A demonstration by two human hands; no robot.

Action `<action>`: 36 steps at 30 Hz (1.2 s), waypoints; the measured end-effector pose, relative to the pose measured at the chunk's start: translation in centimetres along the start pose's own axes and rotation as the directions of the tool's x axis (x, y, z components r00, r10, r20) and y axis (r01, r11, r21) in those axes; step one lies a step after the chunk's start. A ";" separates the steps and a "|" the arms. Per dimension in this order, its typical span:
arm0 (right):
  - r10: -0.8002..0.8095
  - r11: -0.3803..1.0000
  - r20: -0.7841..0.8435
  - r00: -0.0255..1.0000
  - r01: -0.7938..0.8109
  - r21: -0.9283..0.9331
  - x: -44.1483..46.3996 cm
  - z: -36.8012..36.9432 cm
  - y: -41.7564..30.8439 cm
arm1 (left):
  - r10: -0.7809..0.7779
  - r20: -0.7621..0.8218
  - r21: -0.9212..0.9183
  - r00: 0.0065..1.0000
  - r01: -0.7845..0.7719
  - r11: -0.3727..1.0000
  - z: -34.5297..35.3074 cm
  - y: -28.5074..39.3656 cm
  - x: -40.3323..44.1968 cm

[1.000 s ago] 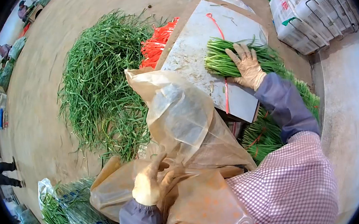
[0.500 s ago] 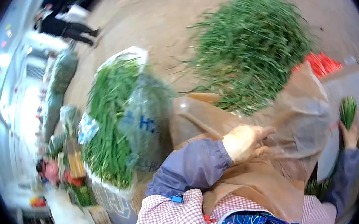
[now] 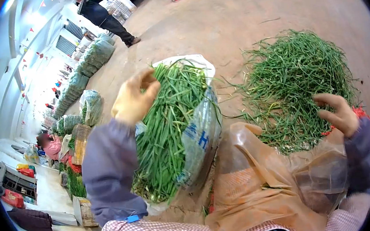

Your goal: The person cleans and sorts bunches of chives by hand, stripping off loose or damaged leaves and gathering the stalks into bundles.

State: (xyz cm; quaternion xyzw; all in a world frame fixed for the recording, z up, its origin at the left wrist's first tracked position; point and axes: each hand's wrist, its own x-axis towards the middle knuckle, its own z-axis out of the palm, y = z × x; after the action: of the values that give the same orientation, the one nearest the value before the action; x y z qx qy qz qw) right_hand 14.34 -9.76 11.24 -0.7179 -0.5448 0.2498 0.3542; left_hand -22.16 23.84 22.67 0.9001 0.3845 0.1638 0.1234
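My left hand is raised at the upper left edge of a bag packed with long leafy greens. Its thumb and fingers are apart with nothing visible between them; whether the fingertips touch the leaves I cannot tell. The clear plastic bag has blue lettering and a white upper rim. Over the near right side of a loose heap of thin green stalks hovers my right hand, thumb and fingers spread, holding nothing. A brown translucent plastic sheet covers my lap.
Red plastic lies beside the heap at the right. Several stuffed bags line the left side, with a yellowish crate nearer. A person in dark clothes stands at the back; another in pink is far left.
My right hand held a small bunch of greens at the far right; now it is without it, over the heap. My left hand went from my lap to the bagged greens. The view has shifted.
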 end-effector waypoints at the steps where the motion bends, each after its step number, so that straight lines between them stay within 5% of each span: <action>1: -0.098 0.995 -0.006 0.995 0.099 0.035 3.9 2.2 0.0 | -0.111 -0.024 0.069 0.994 0.113 0.991 0.2 -2.3 2.6; 6: -0.281 0.893 0.069 0.957 0.234 0.385 21.9 11.8 -5.4 | -0.405 -0.059 0.282 0.912 0.405 0.870 4.7 -12.2 10.8; 10: -0.271 0.881 0.032 0.962 0.234 0.410 32.3 17.2 -9.8 | -0.425 -0.019 0.388 0.905 0.398 0.831 7.9 -17.6 12.8; 13: -0.220 0.825 0.068 0.973 0.148 0.545 39.5 21.9 -10.7 | -0.434 0.183 0.362 0.882 0.351 0.864 7.9 -17.8 12.5; 16: -0.314 0.889 -0.053 0.948 0.313 0.335 43.7 24.9 -11.6 | -0.450 0.219 0.352 0.866 0.360 0.864 8.2 -19.4 13.3; 21: -0.355 0.935 0.059 0.933 0.356 0.003 48.7 26.9 -12.4 | -0.379 0.372 0.133 0.847 0.355 0.925 8.7 -22.7 14.4; 25: -0.111 0.994 0.259 0.960 0.105 0.040 50.6 28.8 -12.5 | -0.348 0.485 0.051 0.802 0.371 0.927 7.5 -20.9 14.8; 28: -0.063 0.997 0.345 0.937 0.044 0.064 52.0 29.4 -12.0 | -0.378 0.469 0.130 0.798 0.361 0.923 7.6 -21.1 15.3; 33: -0.127 0.956 0.051 0.991 0.108 0.273 54.8 31.0 -10.1 | -0.502 0.298 0.165 0.812 0.474 0.865 8.3 -21.0 15.1; 36: 0.017 0.922 0.033 0.999 -0.028 0.387 55.5 31.0 -9.4 | -0.504 0.215 0.197 0.837 0.468 0.861 8.1 -19.1 14.9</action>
State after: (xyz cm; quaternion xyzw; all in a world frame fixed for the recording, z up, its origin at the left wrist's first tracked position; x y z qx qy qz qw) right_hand 1.23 52.23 0.71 -0.6362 -0.4815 0.3670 0.4782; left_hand -21.77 46.86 11.53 0.7924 0.5913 -0.0187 0.1484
